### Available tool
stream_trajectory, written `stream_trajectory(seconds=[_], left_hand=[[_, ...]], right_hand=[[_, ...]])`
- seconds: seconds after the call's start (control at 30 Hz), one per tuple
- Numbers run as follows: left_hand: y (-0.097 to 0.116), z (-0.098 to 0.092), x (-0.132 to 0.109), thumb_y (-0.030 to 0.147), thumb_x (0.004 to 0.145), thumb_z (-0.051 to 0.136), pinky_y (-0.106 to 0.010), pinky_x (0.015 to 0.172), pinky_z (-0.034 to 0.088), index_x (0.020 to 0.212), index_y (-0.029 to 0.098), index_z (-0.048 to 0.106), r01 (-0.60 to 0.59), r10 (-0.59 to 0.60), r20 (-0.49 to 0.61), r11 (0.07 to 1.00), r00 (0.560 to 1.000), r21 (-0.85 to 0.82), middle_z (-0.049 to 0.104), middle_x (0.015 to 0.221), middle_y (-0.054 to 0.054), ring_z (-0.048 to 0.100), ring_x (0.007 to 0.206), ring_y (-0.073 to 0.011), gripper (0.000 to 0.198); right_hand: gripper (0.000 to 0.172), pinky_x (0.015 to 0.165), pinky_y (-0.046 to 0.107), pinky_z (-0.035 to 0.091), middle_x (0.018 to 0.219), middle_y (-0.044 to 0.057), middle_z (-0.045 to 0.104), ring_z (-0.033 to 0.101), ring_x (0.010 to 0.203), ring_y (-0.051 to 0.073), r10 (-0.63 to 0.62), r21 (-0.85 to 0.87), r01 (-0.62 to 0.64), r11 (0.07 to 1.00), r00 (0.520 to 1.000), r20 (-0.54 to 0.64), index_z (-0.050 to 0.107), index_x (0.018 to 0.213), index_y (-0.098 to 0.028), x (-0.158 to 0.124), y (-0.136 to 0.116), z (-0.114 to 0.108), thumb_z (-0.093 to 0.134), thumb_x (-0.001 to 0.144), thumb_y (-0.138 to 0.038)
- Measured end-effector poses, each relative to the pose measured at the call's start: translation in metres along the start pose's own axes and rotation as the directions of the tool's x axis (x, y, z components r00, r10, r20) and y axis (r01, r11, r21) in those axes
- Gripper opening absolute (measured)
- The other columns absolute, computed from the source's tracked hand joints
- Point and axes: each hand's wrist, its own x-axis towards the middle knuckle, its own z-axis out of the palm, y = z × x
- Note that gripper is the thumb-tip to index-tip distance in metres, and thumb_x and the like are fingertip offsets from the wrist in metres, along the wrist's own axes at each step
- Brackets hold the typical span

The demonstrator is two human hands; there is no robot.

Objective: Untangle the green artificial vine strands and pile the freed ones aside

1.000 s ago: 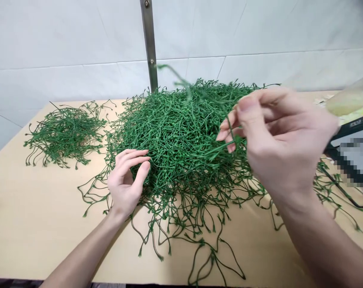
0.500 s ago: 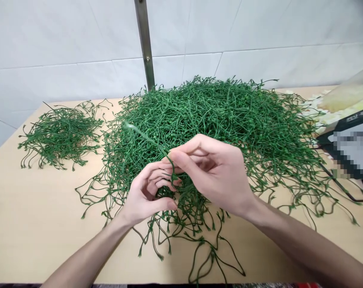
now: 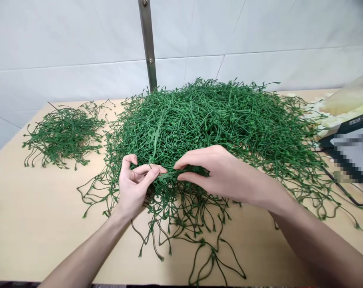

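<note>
A large tangled heap of thin green artificial flower stems (image 3: 205, 116) lies in front of me. At its near side my left hand (image 3: 136, 180) pinches one green stem (image 3: 154, 140) between thumb and finger; its upper part looks blurred against the heap. My right hand (image 3: 211, 170) is just to the right, palm turned inward. Its thumb and fingers are parted, with green strands showing in the gap, and I see no firm grip on them. Several loose stems (image 3: 211, 256) spill toward the table's front edge.
A smaller pile of green stems (image 3: 64, 134) sits on the left of the wooden table (image 3: 34, 224). At right are white flowers (image 3: 316, 108) and a dark-framed object (image 3: 349, 140), partly blurred. A metal post (image 3: 148, 44) stands at the tiled wall (image 3: 259, 28).
My right hand has let go of the stem and moved slightly right and down, its fingers parting. My left hand has closed from a loose curl into a pinch on the stem.
</note>
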Motion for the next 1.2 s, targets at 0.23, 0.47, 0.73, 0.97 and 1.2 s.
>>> stream_trajectory(seconds=[0.23, 0.47, 0.73, 0.97, 1.2], left_hand=[[-0.001, 0.002, 0.002, 0.022, 0.079, 0.077, -0.023, 0.063, 0.060, 0.075, 0.020, 0.040, -0.043, 0.039, -0.090, 0.998, 0.995, -0.036, 0.073, 0.069, 0.002, 0.074, 0.071, -0.0143, 0.037], [0.004, 0.004, 0.004, 0.024, 0.073, 0.081, -0.021, 0.046, 0.058, 0.070, 0.018, 0.045, -0.075, 0.071, -0.137, 0.997, 0.988, -0.025, 0.073, 0.070, 0.001, 0.068, 0.051, -0.0118, 0.036], [0.006, -0.001, 0.008, 0.023, 0.073, 0.081, -0.017, 0.045, 0.055, 0.077, 0.019, 0.047, -0.073, 0.058, -0.204, 0.995, 0.977, -0.068, 0.076, 0.072, 0.002, 0.066, 0.047, -0.0095, 0.035], [0.009, 0.001, 0.006, 0.029, 0.073, 0.081, -0.021, 0.050, 0.057, 0.086, 0.021, 0.053, -0.022, 0.010, -0.141, 0.996, 0.990, -0.085, 0.075, 0.073, 0.000, 0.068, 0.056, -0.0124, 0.032], [0.007, -0.002, 0.003, 0.046, 0.071, 0.079, -0.028, 0.064, 0.058, 0.092, 0.022, 0.075, -0.044, 0.044, 0.015, 0.999, 0.999, -0.032, 0.073, 0.084, -0.006, 0.068, 0.073, -0.0177, 0.032]], right_hand=[[0.014, 0.066, 0.028, 0.048, 0.083, 0.001, 0.076, 0.068, 0.069, 0.014, -0.002, 0.019, 0.004, 1.000, 0.993, -0.115, 0.074, 0.083, -0.020, -0.005, 0.001, -0.014, 0.062, 0.088, -0.014], [0.018, 0.078, 0.035, 0.049, 0.097, 0.002, 0.076, 0.069, 0.085, 0.021, 0.073, -0.072, -0.078, 0.994, 0.995, -0.067, 0.073, 0.100, -0.025, -0.020, 0.017, -0.023, 0.072, 0.082, -0.026], [0.014, 0.035, 0.025, 0.028, 0.048, -0.005, 0.060, 0.035, 0.035, 0.006, 0.160, 0.094, -0.139, 0.986, 0.948, -0.277, 0.079, 0.083, -0.022, -0.015, 0.016, -0.041, 0.071, 0.083, -0.033], [0.018, 0.043, 0.022, 0.045, 0.072, 0.000, 0.073, 0.062, 0.048, 0.010, 0.243, 0.309, -0.177, 0.934, 0.951, -0.190, 0.073, 0.097, -0.020, -0.009, 0.012, -0.031, 0.059, 0.091, -0.030], [0.009, 0.043, 0.019, 0.034, 0.054, -0.008, 0.060, 0.051, 0.043, 0.006, 0.207, 0.231, -0.187, 0.955, 0.976, -0.066, 0.061, 0.098, -0.020, -0.004, 0.009, -0.020, 0.053, 0.093, -0.022]])
